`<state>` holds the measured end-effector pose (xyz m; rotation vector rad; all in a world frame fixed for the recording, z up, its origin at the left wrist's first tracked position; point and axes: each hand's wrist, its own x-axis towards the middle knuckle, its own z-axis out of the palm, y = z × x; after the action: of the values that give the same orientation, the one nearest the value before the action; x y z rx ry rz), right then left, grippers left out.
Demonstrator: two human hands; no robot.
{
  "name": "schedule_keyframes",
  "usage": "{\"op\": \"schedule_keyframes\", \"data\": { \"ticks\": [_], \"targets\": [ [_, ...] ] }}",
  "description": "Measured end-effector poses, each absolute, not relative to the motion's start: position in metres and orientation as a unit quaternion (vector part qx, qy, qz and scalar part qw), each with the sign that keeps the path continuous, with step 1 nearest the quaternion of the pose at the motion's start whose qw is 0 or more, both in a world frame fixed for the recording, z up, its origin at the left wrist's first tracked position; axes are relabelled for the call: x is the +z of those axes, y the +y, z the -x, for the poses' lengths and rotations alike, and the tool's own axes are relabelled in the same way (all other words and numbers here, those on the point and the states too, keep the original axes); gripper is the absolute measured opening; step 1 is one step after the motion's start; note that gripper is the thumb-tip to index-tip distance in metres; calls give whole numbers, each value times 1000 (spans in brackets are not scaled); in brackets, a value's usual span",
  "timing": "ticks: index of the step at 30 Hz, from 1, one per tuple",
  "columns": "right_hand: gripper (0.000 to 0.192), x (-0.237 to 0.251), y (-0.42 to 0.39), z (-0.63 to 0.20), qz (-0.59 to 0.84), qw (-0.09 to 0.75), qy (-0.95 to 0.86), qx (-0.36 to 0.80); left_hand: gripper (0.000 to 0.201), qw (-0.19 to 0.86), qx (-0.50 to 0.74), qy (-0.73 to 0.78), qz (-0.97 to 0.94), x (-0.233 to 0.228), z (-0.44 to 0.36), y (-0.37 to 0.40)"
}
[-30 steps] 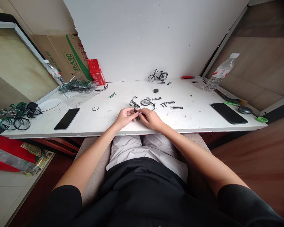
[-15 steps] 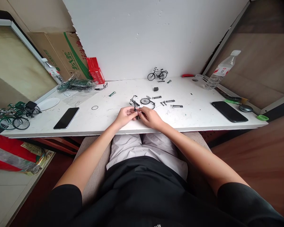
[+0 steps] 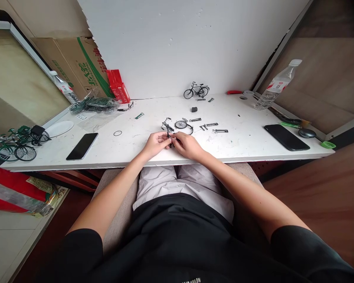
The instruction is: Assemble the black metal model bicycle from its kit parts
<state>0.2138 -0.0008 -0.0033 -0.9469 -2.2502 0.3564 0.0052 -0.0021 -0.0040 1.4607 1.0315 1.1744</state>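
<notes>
My left hand [image 3: 156, 144] is closed around a small black model bicycle frame [image 3: 167, 125], near the front edge of the white table. Its handlebar end sticks up beyond my fingers; the lower part is mostly hidden. My right hand [image 3: 186, 145] pinches at the same frame from the other side, fingertips meeting those of the left. Just past the right hand lie a small spoked wheel [image 3: 181, 124] and a curved black piece [image 3: 190, 129]. Several narrow black parts [image 3: 220, 131] are spread to the right of it.
An assembled model bicycle [image 3: 196, 91] stands at the back wall. More model bicycles [image 3: 25, 147] are at the left end. Phones lie left [image 3: 82, 146] and right [image 3: 286, 137]. A water bottle [image 3: 279, 86] stands at right; bagged parts [image 3: 98, 104] lie by a red box [image 3: 118, 86].
Both hands stay together at the model frame with almost no visible movement. The whole view has shifted very slightly.
</notes>
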Motion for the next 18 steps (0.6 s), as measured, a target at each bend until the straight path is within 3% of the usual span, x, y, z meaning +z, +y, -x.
{"op": "schedule_keyframes", "data": {
  "ticks": [18],
  "targets": [
    [29, 0, -3, -213, 373, 317, -863, 126, 42, 457, 469, 419, -629, -10, -4, 1]
  ]
}}
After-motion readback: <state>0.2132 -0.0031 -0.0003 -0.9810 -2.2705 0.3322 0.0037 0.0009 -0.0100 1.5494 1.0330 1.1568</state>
